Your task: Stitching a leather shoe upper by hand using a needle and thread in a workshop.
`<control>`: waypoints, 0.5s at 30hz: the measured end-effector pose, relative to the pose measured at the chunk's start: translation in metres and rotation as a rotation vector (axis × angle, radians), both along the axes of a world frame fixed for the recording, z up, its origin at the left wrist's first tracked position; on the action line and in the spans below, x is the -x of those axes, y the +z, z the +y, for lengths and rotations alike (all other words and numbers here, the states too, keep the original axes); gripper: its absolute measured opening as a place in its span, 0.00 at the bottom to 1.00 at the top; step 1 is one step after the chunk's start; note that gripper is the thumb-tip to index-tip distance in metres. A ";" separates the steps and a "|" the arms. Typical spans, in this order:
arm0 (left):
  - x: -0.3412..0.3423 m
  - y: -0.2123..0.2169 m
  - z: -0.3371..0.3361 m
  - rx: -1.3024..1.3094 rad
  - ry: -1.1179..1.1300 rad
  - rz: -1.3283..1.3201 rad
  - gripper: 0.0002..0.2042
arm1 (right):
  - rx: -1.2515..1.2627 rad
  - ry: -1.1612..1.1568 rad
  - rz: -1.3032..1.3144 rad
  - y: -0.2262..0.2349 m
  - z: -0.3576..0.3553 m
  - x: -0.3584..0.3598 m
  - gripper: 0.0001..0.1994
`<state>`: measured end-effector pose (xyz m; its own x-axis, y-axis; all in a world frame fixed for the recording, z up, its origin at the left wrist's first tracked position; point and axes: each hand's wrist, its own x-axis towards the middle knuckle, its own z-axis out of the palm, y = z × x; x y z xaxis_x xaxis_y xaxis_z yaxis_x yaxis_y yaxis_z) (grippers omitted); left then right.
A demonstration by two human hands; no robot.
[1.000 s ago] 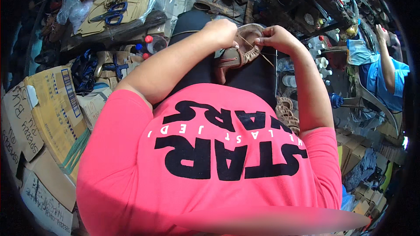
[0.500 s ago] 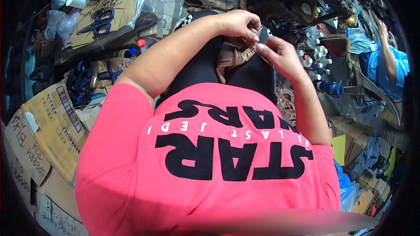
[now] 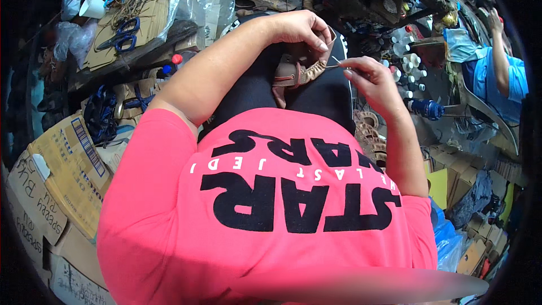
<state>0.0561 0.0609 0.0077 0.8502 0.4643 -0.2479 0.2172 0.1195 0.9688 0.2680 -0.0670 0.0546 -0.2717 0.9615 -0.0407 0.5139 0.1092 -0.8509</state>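
A brown leather shoe upper (image 3: pixel 286 73) with a gathered, stitched tan edge lies across my dark-trousered thighs. My left hand (image 3: pixel 309 31) is closed on its far end, fingers curled and thumb pressed over the leather. To the right of the gathered edge, my right hand (image 3: pixel 370 79) pinches a thin, pale strand (image 3: pixel 333 66) that runs to the upper. Whether this is thread or a needle is too fine to tell. The upper's inner side is partly hidden by my left hand.
Blue-handled scissors (image 3: pixel 119 36) lie on cardboard at the far left. Several small bottles (image 3: pixel 412 62) stand to the right, near a blue cylindrical item (image 3: pixel 426 109). Another person's arm (image 3: pixel 499 59) shows at the far right. Cardboard boxes (image 3: pixel 68 169) fill the left side.
My right hand has moved right and slightly nearer, away from the upper, and a pale strand now shows between them. The upper has shifted a little left; my left hand still grips it.
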 end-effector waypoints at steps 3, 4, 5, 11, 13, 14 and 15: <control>-0.001 0.008 0.002 0.020 -0.091 0.039 0.12 | 0.004 0.029 -0.159 0.001 0.006 0.006 0.08; 0.000 0.008 0.003 0.075 -0.114 0.048 0.13 | 0.016 0.010 -0.212 0.000 0.008 0.008 0.08; 0.002 0.006 0.005 0.102 -0.154 0.034 0.15 | 0.001 0.015 -0.234 -0.001 0.009 0.010 0.09; 0.006 0.003 0.007 0.100 -0.196 0.069 0.19 | 0.009 0.034 -0.278 0.000 0.014 0.012 0.09; 0.007 0.005 0.006 0.103 -0.206 0.070 0.19 | 0.015 0.041 -0.293 0.002 0.014 0.013 0.09; 0.007 0.005 0.006 0.106 -0.215 0.071 0.19 | 0.020 0.049 -0.309 0.003 0.014 0.013 0.09; 0.007 0.006 0.006 0.106 -0.216 0.070 0.19 | 0.021 0.048 -0.310 0.003 0.014 0.014 0.09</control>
<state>0.0489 0.0672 0.0139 0.9060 0.2417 -0.3474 0.3149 0.1635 0.9349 0.2544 -0.0527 0.0576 -0.2886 0.9459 -0.1481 0.7436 0.1240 -0.6571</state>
